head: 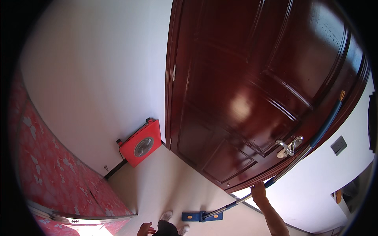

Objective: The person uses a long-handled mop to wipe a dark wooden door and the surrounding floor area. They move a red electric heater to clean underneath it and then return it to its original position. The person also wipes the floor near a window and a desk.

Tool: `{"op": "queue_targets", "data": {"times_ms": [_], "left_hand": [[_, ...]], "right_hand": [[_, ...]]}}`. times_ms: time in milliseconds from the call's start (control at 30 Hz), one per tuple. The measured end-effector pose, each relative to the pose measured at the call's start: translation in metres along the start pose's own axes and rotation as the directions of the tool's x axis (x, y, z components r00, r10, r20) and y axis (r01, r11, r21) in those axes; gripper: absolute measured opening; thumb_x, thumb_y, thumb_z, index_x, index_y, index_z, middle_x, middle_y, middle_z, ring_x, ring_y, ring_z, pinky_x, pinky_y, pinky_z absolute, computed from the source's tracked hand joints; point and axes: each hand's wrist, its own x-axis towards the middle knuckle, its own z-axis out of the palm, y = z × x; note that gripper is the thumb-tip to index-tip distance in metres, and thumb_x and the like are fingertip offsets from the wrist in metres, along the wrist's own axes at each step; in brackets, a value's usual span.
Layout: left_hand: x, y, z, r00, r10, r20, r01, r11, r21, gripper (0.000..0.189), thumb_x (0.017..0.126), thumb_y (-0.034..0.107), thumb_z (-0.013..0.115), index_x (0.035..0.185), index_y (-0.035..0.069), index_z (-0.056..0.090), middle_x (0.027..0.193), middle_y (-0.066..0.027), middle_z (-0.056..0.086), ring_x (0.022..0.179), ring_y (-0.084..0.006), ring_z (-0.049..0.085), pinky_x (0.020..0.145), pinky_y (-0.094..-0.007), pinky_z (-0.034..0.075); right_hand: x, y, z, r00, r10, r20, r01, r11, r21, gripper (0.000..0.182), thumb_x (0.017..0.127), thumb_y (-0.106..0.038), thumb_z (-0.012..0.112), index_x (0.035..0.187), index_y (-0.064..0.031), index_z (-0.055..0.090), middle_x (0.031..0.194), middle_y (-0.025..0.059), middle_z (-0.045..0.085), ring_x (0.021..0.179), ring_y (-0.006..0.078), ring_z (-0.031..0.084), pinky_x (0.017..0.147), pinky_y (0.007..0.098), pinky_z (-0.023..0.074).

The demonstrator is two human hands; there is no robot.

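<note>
My right hand (258, 193) is closed around the metal pole of a flat mop (291, 165), below its long blue foam grip. The pole slants from the upper right, where an orange hanging loop tops it, down to a blue mop head (192, 217) with two orange tabs. That head lies flat on the floor beside my shoes. At the bottom edge, my left hand (146, 229) has its fingers partly spread and holds nothing; part of it is cut off by the picture's edge.
A glossy dark red panelled door (218, 88) with a silver handle (288, 147) stands ahead. A red box-shaped appliance with a round grille (147, 129) leans against the white wall (97, 88). Pink butterfly-patterned panels (59, 165) are at left; a grey wall socket (338, 145) is at right.
</note>
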Motion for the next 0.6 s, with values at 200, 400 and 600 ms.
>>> {"op": "queue_targets", "data": {"times_ms": [200, 400, 600], "left_hand": [[0.010, -0.038, -0.039, 0.993, -0.037, -0.113, 0.012, 0.976, -0.217, 0.046, 0.083, 0.019, 0.052, 0.123, 0.001, 0.038, 0.077, -0.0188, 0.058, 0.062, -0.0303, 0.060, 0.057, -0.0364, 0.052], [0.001, -0.027, -0.071, 0.988, 0.059, -0.141, -0.103, 0.939, -0.327, 0.047, 0.083, 0.029, 0.052, 0.119, 0.001, 0.041, 0.073, -0.0174, 0.058, 0.062, -0.0294, 0.059, 0.057, -0.0367, 0.051], [0.030, 0.044, -0.055, 0.967, 0.211, -0.145, -0.250, 0.898, -0.361, 0.048, 0.083, 0.030, 0.052, 0.119, 0.000, 0.041, 0.073, -0.0175, 0.059, 0.062, -0.0296, 0.059, 0.056, -0.0379, 0.051]], "right_hand": [[0.019, 0.010, 0.003, 0.982, 0.003, 0.187, -0.029, 0.991, 0.134, 0.026, 0.081, -0.022, 0.046, 0.096, -0.0071, 0.061, 0.097, 0.0104, 0.057, 0.100, 0.0253, 0.048, 0.092, 0.0410, 0.0297], [0.030, -0.001, 0.010, 0.978, -0.047, 0.205, -0.007, 0.967, 0.255, 0.025, 0.081, -0.028, 0.047, 0.095, -0.0171, 0.064, 0.099, 0.0095, 0.056, 0.098, 0.0269, 0.048, 0.083, 0.0435, 0.0366], [0.149, 0.013, -0.112, 0.976, 0.138, -0.167, -0.004, 0.782, 0.623, 0.031, 0.064, -0.014, 0.066, 0.094, -0.0171, 0.061, 0.090, 0.0056, 0.055, 0.085, 0.0260, 0.051, 0.075, 0.0385, 0.0450]]}}
